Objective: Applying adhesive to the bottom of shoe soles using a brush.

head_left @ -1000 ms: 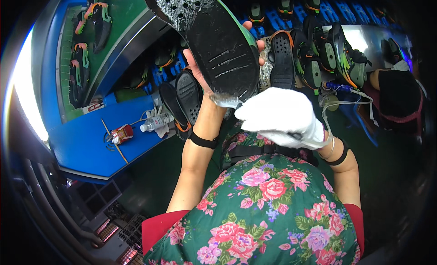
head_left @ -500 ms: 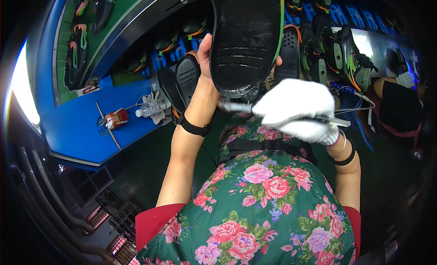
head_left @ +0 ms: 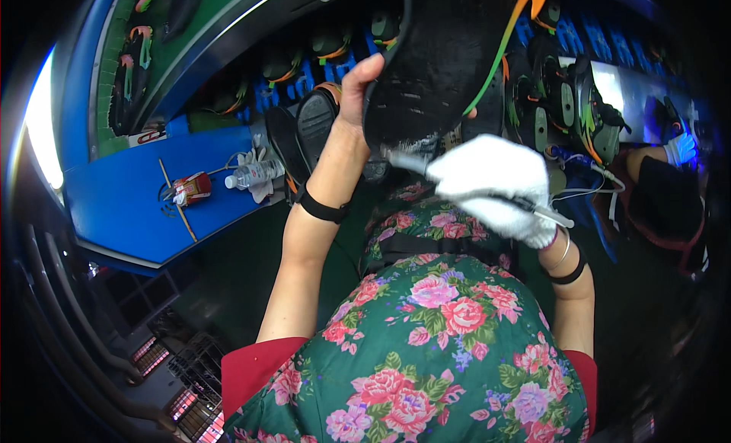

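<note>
My bare left hand (head_left: 358, 96) grips a black shoe (head_left: 430, 77) from beneath, thumb on its left edge and a fingertip showing at the right. The shoe's dark underside, shiny in places, faces me; a green and orange strip (head_left: 499, 58) runs along its right side. In a white glove, my right hand (head_left: 491, 180) is closed around a slim brush (head_left: 410, 161). The brush's blurred tip is at the shoe's near end; I cannot tell whether it touches. Its handle sticks out past the glove on the right.
At left stands a blue table (head_left: 122, 211) with a plastic bottle (head_left: 255, 174), a red packet (head_left: 192, 188) and a thin stick (head_left: 177, 199). Beyond lie black soles (head_left: 316, 119) and several shoes (head_left: 586, 111) near blue racks. Another person's gloved hand (head_left: 680, 150) is at far right.
The shoe has turned and tilted, bringing an orange piece at its upper right into view. My right hand and the brush have shifted slightly, the brush now slanting more.
</note>
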Demonstrator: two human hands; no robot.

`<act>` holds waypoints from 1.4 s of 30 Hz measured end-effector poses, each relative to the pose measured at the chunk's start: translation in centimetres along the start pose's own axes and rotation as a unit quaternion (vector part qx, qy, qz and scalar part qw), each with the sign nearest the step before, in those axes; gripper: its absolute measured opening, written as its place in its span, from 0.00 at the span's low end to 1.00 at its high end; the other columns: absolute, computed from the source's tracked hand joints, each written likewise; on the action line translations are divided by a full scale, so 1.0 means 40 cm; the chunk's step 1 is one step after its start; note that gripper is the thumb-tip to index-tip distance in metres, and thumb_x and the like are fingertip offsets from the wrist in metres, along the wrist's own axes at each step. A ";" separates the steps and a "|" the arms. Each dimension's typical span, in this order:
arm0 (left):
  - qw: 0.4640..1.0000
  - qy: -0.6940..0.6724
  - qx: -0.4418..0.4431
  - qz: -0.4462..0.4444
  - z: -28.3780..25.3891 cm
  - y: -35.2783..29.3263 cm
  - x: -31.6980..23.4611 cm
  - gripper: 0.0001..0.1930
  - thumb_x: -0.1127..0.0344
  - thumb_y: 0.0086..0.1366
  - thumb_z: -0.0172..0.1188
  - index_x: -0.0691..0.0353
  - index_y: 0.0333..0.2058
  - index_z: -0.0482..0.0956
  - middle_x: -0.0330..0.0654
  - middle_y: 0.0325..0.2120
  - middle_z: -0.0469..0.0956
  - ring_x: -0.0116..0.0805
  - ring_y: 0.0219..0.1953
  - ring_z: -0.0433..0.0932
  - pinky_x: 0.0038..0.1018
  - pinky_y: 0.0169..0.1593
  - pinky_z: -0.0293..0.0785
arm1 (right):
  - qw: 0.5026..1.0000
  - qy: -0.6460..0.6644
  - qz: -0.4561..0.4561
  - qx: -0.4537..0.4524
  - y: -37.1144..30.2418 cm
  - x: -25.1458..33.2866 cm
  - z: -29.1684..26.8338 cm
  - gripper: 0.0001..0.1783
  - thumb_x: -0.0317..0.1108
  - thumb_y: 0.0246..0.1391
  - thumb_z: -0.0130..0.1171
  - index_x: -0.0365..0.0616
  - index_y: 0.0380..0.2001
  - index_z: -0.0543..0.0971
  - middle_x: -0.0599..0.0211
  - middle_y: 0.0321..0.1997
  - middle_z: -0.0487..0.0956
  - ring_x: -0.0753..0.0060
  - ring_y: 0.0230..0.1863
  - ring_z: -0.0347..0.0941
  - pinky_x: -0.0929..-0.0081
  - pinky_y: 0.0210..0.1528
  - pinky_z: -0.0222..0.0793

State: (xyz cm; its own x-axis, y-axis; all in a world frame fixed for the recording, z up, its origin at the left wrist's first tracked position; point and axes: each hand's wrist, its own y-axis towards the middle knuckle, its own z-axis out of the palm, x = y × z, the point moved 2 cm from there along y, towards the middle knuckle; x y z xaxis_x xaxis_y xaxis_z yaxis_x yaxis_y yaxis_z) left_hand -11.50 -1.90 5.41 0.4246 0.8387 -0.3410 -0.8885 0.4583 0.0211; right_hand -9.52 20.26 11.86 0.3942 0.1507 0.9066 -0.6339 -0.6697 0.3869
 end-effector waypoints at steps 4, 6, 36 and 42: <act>0.987 -0.149 -0.047 -0.030 0.029 -0.019 0.041 0.41 0.39 0.70 0.48 0.68 0.69 0.62 0.62 0.63 0.71 0.70 0.59 0.75 0.60 0.64 0.71 | 0.994 0.099 0.035 -0.033 0.002 -0.014 -0.013 0.06 0.23 0.46 0.73 0.40 0.31 0.88 0.56 0.37 0.88 0.59 0.40 0.86 0.68 0.46 0.81; 0.984 -0.083 -0.159 0.013 0.036 -0.015 0.085 0.35 0.43 0.74 0.46 0.66 0.68 0.66 0.57 0.62 0.73 0.58 0.59 0.78 0.53 0.66 0.71 | 0.997 -0.040 0.025 -0.057 0.023 -0.011 -0.041 0.07 0.21 0.46 0.71 0.39 0.31 0.88 0.56 0.37 0.88 0.59 0.41 0.86 0.68 0.46 0.80; 0.843 0.227 -0.237 0.426 0.043 0.139 -0.424 0.31 0.56 0.74 0.55 0.64 0.69 0.61 0.56 0.65 0.67 0.52 0.63 0.71 0.42 0.64 0.73 | 0.862 0.332 0.191 -0.332 -0.104 -0.155 -0.081 0.15 0.16 0.47 0.63 0.29 0.42 0.85 0.49 0.43 0.86 0.66 0.36 0.84 0.74 0.40 0.82; 0.716 0.594 -0.295 0.219 0.144 0.442 -0.354 0.32 0.61 0.69 0.63 0.55 0.69 0.64 0.53 0.62 0.71 0.45 0.56 0.73 0.43 0.43 0.83 | 0.831 0.362 0.207 -0.368 -0.134 -0.142 -0.097 0.15 0.20 0.51 0.62 0.28 0.43 0.84 0.53 0.42 0.86 0.71 0.32 0.81 0.77 0.38 0.79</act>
State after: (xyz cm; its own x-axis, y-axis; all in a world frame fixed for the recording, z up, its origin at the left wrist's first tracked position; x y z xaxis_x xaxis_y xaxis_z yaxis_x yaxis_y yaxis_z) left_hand -32.23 -3.96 16.03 -0.0533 -0.1376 -0.9891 -0.9584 -0.2711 0.0893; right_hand -10.92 25.82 5.29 -0.2942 0.5938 0.7489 -0.9557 -0.1872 -0.2270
